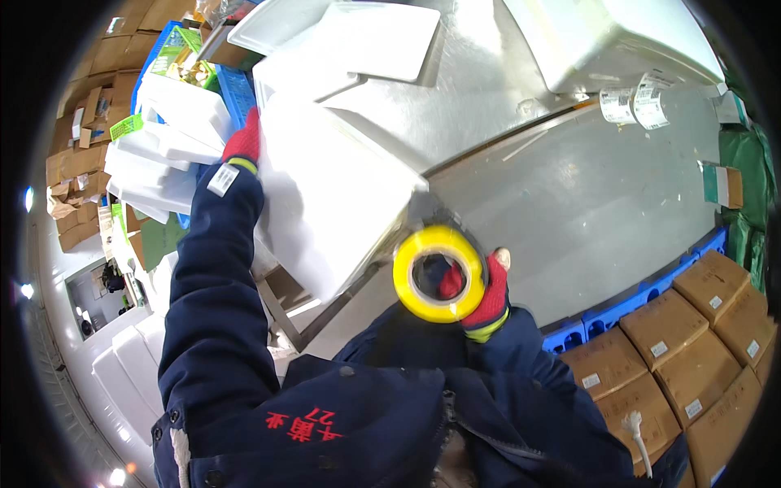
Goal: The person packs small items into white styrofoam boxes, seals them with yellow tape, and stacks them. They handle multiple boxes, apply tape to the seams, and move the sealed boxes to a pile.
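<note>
My right hand [492, 296], in a red glove with a yellow cuff, grips a tape dispenser [432, 210] loaded with a large roll of yellow tape [406, 274]. The roll faces me, in front of my body, and some red glove shows through its core. Just beyond it, a white foam box [341, 207] lies near the metal table's edge. My left hand [245, 141], gloved in red as well, rests against the box's left side; its fingers are mostly hidden. Strong glare washes out the box's upper surface.
White foam lids [384, 36] lie on the metal table [470, 91]. Another foam box [622, 43] stands far right, near labels [634, 104] hanging at the edge. Foam pieces [177, 146] and blue crates [235, 91] crowd the left. Cardboard cartons [665, 329] sit by a blue pallet [647, 280].
</note>
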Available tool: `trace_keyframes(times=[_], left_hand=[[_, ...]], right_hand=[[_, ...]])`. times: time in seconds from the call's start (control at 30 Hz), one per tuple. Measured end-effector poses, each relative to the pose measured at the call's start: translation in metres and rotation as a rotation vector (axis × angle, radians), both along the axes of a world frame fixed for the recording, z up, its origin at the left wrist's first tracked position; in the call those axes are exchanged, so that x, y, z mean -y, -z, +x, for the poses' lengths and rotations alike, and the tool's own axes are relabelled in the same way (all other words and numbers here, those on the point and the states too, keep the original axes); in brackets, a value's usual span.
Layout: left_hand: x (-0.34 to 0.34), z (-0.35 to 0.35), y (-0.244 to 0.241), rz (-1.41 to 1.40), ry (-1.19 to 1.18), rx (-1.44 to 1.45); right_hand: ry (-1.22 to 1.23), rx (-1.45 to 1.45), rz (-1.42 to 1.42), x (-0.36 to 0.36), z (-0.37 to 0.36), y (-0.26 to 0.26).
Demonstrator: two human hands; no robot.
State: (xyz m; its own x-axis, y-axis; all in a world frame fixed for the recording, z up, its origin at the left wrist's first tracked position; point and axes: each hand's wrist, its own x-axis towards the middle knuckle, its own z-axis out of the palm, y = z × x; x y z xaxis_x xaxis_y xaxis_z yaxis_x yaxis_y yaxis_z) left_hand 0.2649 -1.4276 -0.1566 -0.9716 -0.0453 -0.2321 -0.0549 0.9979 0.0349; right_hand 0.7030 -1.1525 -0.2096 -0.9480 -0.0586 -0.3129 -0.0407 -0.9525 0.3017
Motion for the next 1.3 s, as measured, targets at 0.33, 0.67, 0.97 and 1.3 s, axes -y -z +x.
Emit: trace_keyframes(times=[0.33,0.67,0.97,1.3], left_hand=[[-0.179,0.167,0.002,-0.001,0.312,-0.462],[-0.207,0.177,-0.006,-0.022,0.420,-0.459],[-0.193,0.177,-0.003,0.119,0.540,-0.538],[-0.206,0.118,-0.029,-0.092,1.123,-0.385]], right_hand=[[-0.267,0.054,0.888,-0.137,-0.289,-0.004],[-0.101,-0.195,0.735,-0.139,-0.225,0.007],[-0.251,0.061,-0.020,-0.067,-0.017,0.026],[-0.064,0.280,0.045,-0.033,-0.014,0.004]])
